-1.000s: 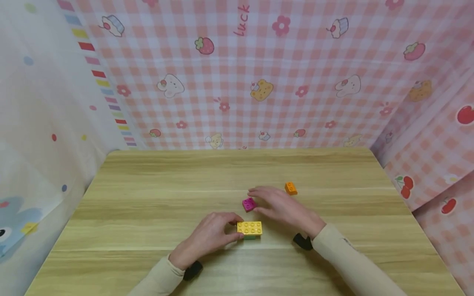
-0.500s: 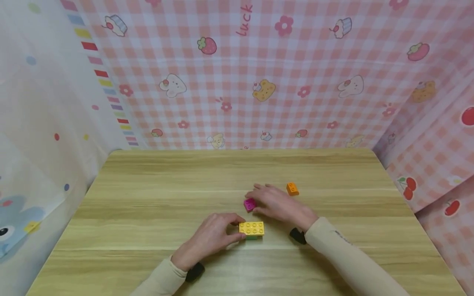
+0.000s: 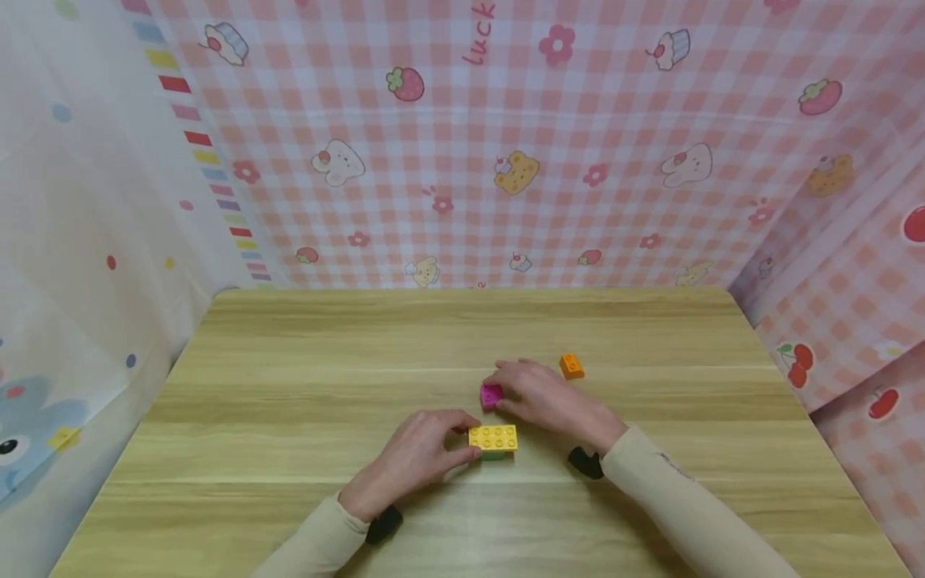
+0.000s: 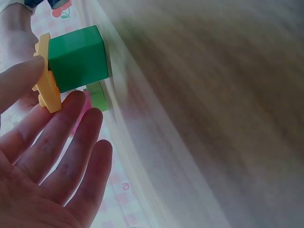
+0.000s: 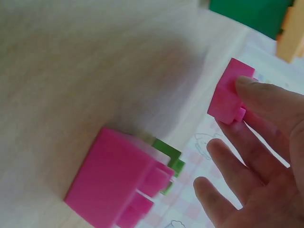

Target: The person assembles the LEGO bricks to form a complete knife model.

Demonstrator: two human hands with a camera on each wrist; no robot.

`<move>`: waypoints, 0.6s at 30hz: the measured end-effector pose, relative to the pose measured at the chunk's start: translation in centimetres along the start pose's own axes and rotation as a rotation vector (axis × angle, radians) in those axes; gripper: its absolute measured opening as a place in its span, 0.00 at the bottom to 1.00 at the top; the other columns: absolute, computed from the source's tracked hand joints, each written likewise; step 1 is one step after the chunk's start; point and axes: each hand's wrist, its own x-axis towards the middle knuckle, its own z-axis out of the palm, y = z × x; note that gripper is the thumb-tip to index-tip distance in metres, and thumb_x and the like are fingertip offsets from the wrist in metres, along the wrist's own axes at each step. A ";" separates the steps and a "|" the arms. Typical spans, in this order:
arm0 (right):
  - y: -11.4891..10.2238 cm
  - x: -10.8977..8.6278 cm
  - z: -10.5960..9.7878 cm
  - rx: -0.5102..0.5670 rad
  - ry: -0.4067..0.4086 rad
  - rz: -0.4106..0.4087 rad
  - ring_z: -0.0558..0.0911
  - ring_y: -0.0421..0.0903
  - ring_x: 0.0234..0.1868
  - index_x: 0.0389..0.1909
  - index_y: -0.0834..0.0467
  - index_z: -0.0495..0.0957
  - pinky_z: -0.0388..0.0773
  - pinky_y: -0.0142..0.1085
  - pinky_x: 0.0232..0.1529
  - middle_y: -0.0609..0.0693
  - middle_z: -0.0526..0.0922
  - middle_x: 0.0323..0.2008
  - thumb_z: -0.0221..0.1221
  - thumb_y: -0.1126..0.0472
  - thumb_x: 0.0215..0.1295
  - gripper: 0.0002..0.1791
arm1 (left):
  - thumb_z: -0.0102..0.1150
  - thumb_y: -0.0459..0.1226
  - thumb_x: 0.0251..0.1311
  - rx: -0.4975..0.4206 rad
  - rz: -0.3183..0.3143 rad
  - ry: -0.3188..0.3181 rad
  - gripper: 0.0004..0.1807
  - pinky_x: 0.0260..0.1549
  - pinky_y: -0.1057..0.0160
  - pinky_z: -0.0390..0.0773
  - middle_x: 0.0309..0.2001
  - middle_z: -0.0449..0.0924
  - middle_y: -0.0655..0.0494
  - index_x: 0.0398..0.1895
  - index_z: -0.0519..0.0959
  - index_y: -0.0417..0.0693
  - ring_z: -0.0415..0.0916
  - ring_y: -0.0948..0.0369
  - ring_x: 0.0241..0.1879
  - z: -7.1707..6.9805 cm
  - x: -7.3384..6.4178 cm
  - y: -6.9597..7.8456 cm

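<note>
My left hand (image 3: 419, 451) pinches the left end of a yellow toy building brick (image 3: 493, 437) between thumb and forefinger. That brick sits on a green brick (image 4: 78, 58), which shows mostly from the side in the left wrist view. Just beyond them, my right hand (image 3: 538, 393) pinches a pink brick (image 3: 491, 396) between thumb and forefinger, the other fingers held loosely apart. In the right wrist view this pink brick (image 5: 230, 92) is tilted, its studs toward the hand.
An orange brick (image 3: 572, 366) lies on the wooden table (image 3: 325, 337) beyond the right hand. A pink-looking brick (image 5: 114, 178) stands near the right wrist camera, with a light green brick (image 5: 167, 151) behind it. A checked cloth (image 3: 462, 160) hangs behind the table.
My right hand has closed its thumb and forefinger on the pink brick, which lay studs up and is now tilted. The left hand keeps its hold on the yellow brick.
</note>
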 end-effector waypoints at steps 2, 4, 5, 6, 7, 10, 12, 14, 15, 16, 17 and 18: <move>-0.1 -0.3 -0.2 0.022 0.017 0.013 0.74 0.58 0.70 0.62 0.57 0.82 0.68 0.56 0.71 0.58 0.80 0.64 0.66 0.57 0.72 0.20 | 0.73 0.44 0.62 -0.004 -0.001 0.003 0.17 0.43 0.58 0.83 0.45 0.89 0.54 0.51 0.86 0.47 0.84 0.59 0.43 0.0 0.1 0.0; -0.3 -0.7 -0.4 0.036 0.037 0.017 0.76 0.58 0.68 0.62 0.58 0.81 0.72 0.55 0.68 0.60 0.79 0.65 0.66 0.57 0.71 0.21 | 0.74 0.43 0.61 -0.008 -0.002 0.004 0.17 0.43 0.58 0.83 0.45 0.89 0.53 0.51 0.86 0.47 0.84 0.59 0.42 -0.1 0.1 0.0; -0.4 -0.9 -0.5 0.043 0.049 0.012 0.77 0.57 0.67 0.62 0.58 0.81 0.74 0.54 0.67 0.60 0.79 0.65 0.66 0.57 0.71 0.21 | 0.74 0.43 0.61 -0.008 -0.003 0.004 0.17 0.42 0.58 0.83 0.45 0.89 0.53 0.51 0.86 0.46 0.84 0.59 0.42 -0.1 0.2 0.0; -0.4 -1.1 -0.5 0.050 0.061 0.007 0.78 0.56 0.65 0.62 0.58 0.81 0.75 0.52 0.66 0.59 0.80 0.64 0.67 0.57 0.71 0.21 | 0.74 0.43 0.61 -0.009 -0.006 0.003 0.17 0.42 0.59 0.83 0.45 0.89 0.53 0.51 0.86 0.46 0.84 0.59 0.42 -0.1 0.2 0.0; -0.5 -1.2 -0.6 0.049 0.074 -0.005 0.79 0.56 0.64 0.62 0.59 0.81 0.77 0.51 0.65 0.58 0.81 0.63 0.67 0.57 0.71 0.21 | 0.74 0.42 0.61 -0.008 -0.006 0.003 0.17 0.42 0.59 0.83 0.44 0.89 0.53 0.51 0.86 0.46 0.84 0.59 0.42 -0.1 0.2 0.0; -0.7 -1.7 -0.7 0.053 0.101 -0.024 0.81 0.53 0.60 0.62 0.59 0.81 0.79 0.48 0.62 0.56 0.82 0.60 0.67 0.58 0.71 0.21 | 0.74 0.43 0.61 -0.005 -0.005 0.003 0.17 0.41 0.59 0.83 0.45 0.89 0.53 0.51 0.86 0.47 0.84 0.59 0.41 -0.1 0.2 0.0; -0.9 -2.0 -0.8 0.058 0.110 -0.025 0.82 0.52 0.59 0.63 0.59 0.81 0.80 0.47 0.60 0.55 0.83 0.59 0.66 0.58 0.71 0.22 | 0.74 0.43 0.61 -0.005 -0.005 0.004 0.17 0.41 0.59 0.83 0.45 0.89 0.53 0.51 0.86 0.47 0.84 0.59 0.42 0.0 0.3 0.0; -1.1 -2.2 -0.8 0.065 0.114 -0.020 0.82 0.51 0.59 0.64 0.58 0.80 0.81 0.46 0.60 0.54 0.82 0.60 0.66 0.57 0.71 0.22 | 0.74 0.43 0.62 -0.002 -0.006 0.007 0.17 0.41 0.59 0.83 0.45 0.89 0.54 0.51 0.86 0.47 0.84 0.60 0.42 0.0 0.3 0.0; -1.1 -2.3 -0.8 0.065 0.119 -0.022 0.82 0.51 0.58 0.64 0.58 0.80 0.81 0.46 0.59 0.54 0.82 0.59 0.66 0.58 0.72 0.22 | 0.73 0.43 0.62 -0.001 -0.006 0.008 0.17 0.41 0.59 0.83 0.45 0.89 0.54 0.51 0.86 0.47 0.84 0.60 0.42 0.0 0.3 0.0; -1.2 -2.5 -0.8 0.066 0.123 -0.026 0.82 0.51 0.58 0.64 0.58 0.80 0.81 0.46 0.59 0.54 0.82 0.59 0.66 0.58 0.72 0.22 | 0.73 0.43 0.62 0.000 -0.007 0.008 0.17 0.41 0.59 0.83 0.45 0.89 0.54 0.51 0.86 0.47 0.84 0.60 0.42 0.0 0.3 0.0; -1.3 -2.6 -0.8 0.067 0.128 -0.028 0.82 0.51 0.58 0.64 0.58 0.80 0.82 0.46 0.59 0.54 0.82 0.59 0.66 0.58 0.72 0.22 | 0.73 0.43 0.62 0.001 -0.007 0.008 0.17 0.40 0.59 0.83 0.45 0.89 0.54 0.51 0.86 0.47 0.84 0.60 0.42 0.0 0.3 0.1; -1.3 -2.7 -0.8 0.064 0.134 -0.033 0.83 0.51 0.58 0.64 0.59 0.80 0.82 0.46 0.58 0.54 0.83 0.59 0.66 0.58 0.72 0.22 | 0.73 0.43 0.62 0.003 -0.007 0.008 0.17 0.40 0.59 0.83 0.45 0.89 0.54 0.51 0.87 0.47 0.84 0.60 0.42 0.0 0.3 0.1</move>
